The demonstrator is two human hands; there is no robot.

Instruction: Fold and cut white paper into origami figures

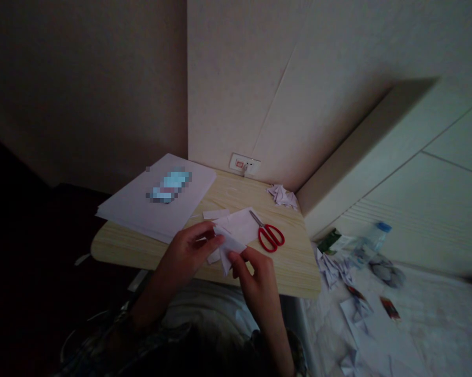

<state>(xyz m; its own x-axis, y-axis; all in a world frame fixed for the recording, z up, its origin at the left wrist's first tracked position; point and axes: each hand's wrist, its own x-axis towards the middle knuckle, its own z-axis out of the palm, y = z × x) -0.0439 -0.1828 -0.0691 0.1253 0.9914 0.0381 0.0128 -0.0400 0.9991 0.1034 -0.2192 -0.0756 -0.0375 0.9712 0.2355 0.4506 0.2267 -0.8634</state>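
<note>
Clock positions taken from the folded paper (232, 244). Noted said paper at the centre, white, creased to a point toward 6 o'clock, held above the near edge of the wooden table (294, 267). Recorded left hand (186, 254) at 9 o'clock, pinching the upper-left part between thumb and forefinger. Recorded right hand (257, 272) at 4 o'clock, pinching the lower-right part likewise, thumb against forefinger.

Found scissors (270, 237) between 2 and 3 o'clock, red handles on the tabletop, blades over the edge of a white sheet (241, 222) and directed toward 11 o'clock. Found a paper strip (216, 214) at 11 o'clock, near that sheet. Logged a paper stack (141, 209) toward 10 o'clock, bearing a pixelated phone-like device (171, 184). Logged folded pieces (283, 197) between 1 and 2 o'clock, by the wall; also a wall socket (244, 165) near 12 o'clock.

Beyond the table, observed a blue-capped bottle (371, 243) at 3 o'clock, lying tilted near more folded papers (330, 268).
</note>
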